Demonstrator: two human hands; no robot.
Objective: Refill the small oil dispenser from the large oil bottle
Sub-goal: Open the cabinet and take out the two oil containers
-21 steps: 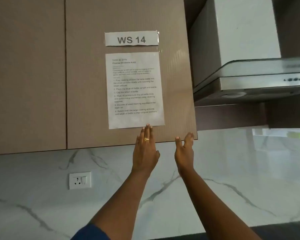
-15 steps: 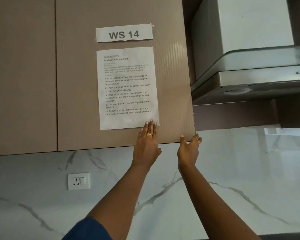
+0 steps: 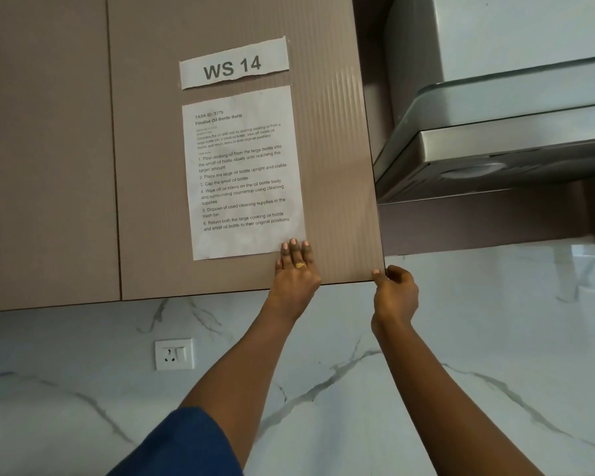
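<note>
Eyes up at the wall cupboards here. The dispenser and the bottle are both outside this view, so there is nothing to report on how they look. What fills the centre of the frame is a brown ribbed door [image 3: 330, 166]. Taped to it are a torn label [image 3: 233, 63] reading "WS 14" and, just below, a printed sheet [image 3: 244, 173] headed "Finalize Oil Bottle Refill" with 6 numbered steps.

Now the hands. The left hand [image 3: 296, 273] lies flat on the door face, fingers straight and close together. Their tips touch the sheet's lower right corner, and a gold ring [image 3: 301, 265] shows on 1 finger. Its forearm climbs from the bottom centre of the frame, out of a blue sleeve [image 3: 186, 448].

The right hand [image 3: 394, 293] grips the door's lower right corner. Its thumb [image 3: 377, 274] is on the front edge and the fingers are curled round behind. That arm rises from the lower right.

At upper right sits a steel hood [image 3: 495, 139], just beside the door. Below the cupboards runs a white marble wall [image 3: 461, 321] with grey veins, and a white socket [image 3: 174, 354] sits at lower left.
</note>
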